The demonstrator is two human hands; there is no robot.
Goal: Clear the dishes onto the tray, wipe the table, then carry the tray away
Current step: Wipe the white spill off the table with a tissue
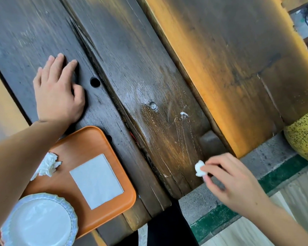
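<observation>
The left hand [58, 93] lay flat and open on the dark wooden table [124, 55], palm down with the fingers spread toward the far side, just beside a round hole [95, 82] in the plank. The right hand [233, 181] hovered at the near edge of the table, its thumb and fingertips pinched around a small white wad of tissue [200, 169]. On the plank between the two hands a metal bolt head [152, 105] sat in the wood, and near it a white smear [184, 115] marked the surface, with faint pale streaks running from it toward the tissue wad. An orange tray [78, 139] rested on the near left part of the table, just under the left forearm and partly hanging over the table's edge. On the tray lay a flat square napkin [96, 181], a crumpled napkin [47, 166] beside it to the left, and a white paper plate [41, 221] with a fluted rim at the tray's near corner. Whether the plate held anything could not be told through the glare. Beyond the dark planks ran a lighter, orange-toned wooden board [229, 59]. Past the table's edge, a speckled yellow object [304, 137] stood at the right, above a stone floor [194, 205] with a green stripe [283, 172].
</observation>
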